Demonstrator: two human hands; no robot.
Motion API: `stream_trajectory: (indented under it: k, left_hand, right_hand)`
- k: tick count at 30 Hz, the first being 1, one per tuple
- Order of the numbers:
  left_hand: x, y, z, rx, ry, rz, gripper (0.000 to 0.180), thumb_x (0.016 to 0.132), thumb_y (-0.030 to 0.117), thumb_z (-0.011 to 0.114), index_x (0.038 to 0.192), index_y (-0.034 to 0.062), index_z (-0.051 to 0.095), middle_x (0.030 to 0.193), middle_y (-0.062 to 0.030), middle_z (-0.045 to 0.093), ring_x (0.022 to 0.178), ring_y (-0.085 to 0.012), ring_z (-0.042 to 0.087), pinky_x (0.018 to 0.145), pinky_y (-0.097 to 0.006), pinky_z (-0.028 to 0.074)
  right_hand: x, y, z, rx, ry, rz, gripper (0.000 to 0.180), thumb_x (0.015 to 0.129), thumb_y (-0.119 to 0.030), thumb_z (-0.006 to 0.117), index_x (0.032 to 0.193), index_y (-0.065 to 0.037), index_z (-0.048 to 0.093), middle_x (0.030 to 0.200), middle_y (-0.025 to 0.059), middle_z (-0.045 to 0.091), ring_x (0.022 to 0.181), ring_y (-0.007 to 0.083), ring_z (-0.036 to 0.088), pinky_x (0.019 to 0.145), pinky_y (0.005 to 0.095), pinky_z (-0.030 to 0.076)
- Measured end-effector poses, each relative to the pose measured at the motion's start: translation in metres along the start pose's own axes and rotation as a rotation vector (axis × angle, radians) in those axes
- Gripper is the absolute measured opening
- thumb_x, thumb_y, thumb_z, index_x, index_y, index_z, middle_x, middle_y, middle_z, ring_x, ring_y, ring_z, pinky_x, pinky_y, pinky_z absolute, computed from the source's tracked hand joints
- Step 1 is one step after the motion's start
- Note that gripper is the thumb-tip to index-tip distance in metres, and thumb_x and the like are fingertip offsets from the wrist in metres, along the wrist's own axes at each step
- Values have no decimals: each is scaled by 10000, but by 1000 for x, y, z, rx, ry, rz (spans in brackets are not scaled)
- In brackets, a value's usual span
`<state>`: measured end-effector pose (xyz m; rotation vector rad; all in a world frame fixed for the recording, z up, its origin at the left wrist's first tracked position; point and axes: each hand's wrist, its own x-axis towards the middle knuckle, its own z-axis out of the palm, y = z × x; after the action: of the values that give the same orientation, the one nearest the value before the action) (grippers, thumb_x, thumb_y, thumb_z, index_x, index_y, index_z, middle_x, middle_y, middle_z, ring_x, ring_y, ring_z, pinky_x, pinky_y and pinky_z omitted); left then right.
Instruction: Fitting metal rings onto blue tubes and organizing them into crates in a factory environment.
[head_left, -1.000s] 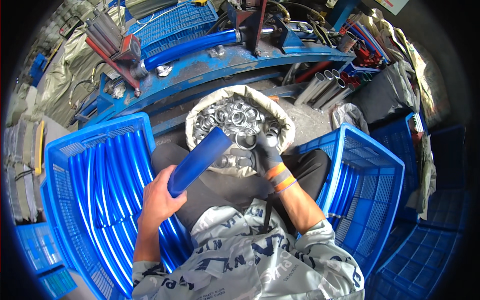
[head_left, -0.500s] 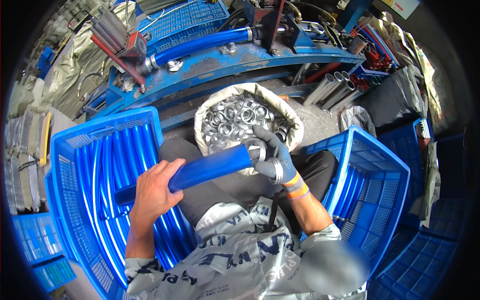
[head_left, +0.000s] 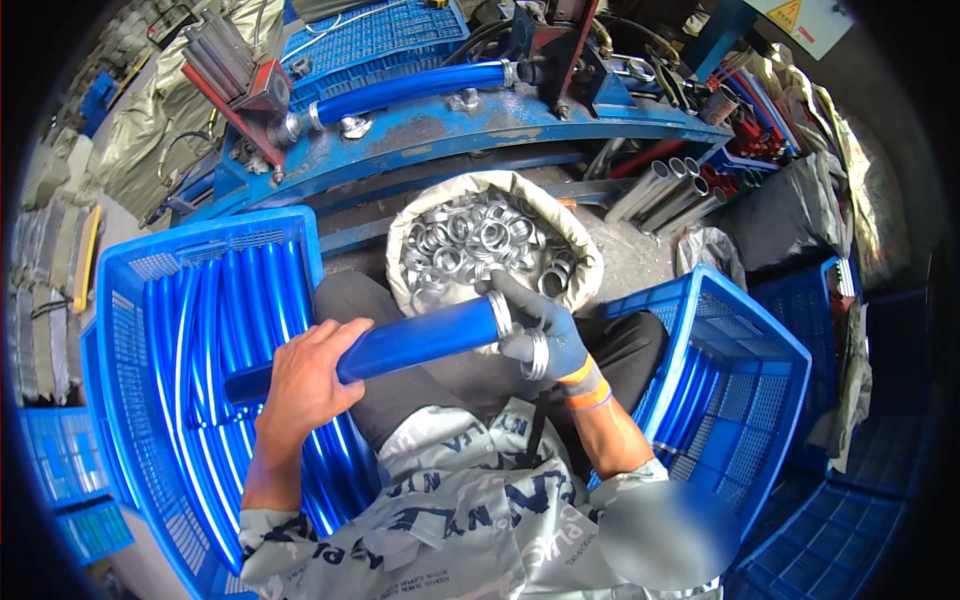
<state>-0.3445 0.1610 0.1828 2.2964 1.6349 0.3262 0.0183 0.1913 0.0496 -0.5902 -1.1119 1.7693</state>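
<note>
My bare left hand (head_left: pixel 305 380) grips a blue tube (head_left: pixel 400 345) that lies almost level across my lap. A metal ring (head_left: pixel 502 313) sits on the tube's right end, and the fingers of my grey-gloved right hand (head_left: pixel 535 325) press on it. That same hand also holds a second metal ring (head_left: pixel 538 355) lower down. Just beyond the hands stands a white sack (head_left: pixel 570 235) full of metal rings (head_left: pixel 470 240).
A blue crate (head_left: pixel 120 300) at my left holds several blue tubes (head_left: pixel 215 310). Another blue crate (head_left: pixel 770 350) at my right holds a few tubes. A blue machine frame (head_left: pixel 480 125) carrying a blue hose crosses the top, with steel pipes (head_left: pixel 665 190) beside it.
The tube has swung from steeply tilted to nearly level. My right hand left the sack of rings and came to the tube's right end, where a ring now sits.
</note>
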Motion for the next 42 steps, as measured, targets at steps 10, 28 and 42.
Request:
stream_trajectory:
  k: [10, 28, 42]
  left_hand:
    - [2, -6, 29, -82, 42, 29, 731, 702, 105, 826, 1429, 74, 751, 1086, -145, 755, 998, -391, 757, 899, -481, 605]
    - [-11, -19, 86, -1781, 648, -265, 556, 1140, 380, 760, 1562, 40, 637, 1535, -232, 709, 1426, -377, 697, 1203, -549, 580]
    - [-15, -9, 103, -1785, 703, -263, 454, 1147, 313, 751, 1517, 60, 677, 1543, -221, 708, 1420, -376, 710, 1168, -603, 616]
  right_hand:
    - [5, 4, -32, -99, -24, 50, 805, 1063, -145, 860, 1744, 43, 474, 1548, 140, 700, 1396, 193, 670, 1195, 351, 526]
    - [-11, 25, -9, 390, 221, 84, 465, 1085, -232, 833, 1474, -11, 706, 1370, 127, 783, 1300, 292, 766, 1166, 511, 615]
    - [-4, -3, 12, 34, 210, -4, 884, 954, 60, 826, 1755, 24, 454, 1546, 138, 696, 1305, 191, 737, 1132, 339, 581]
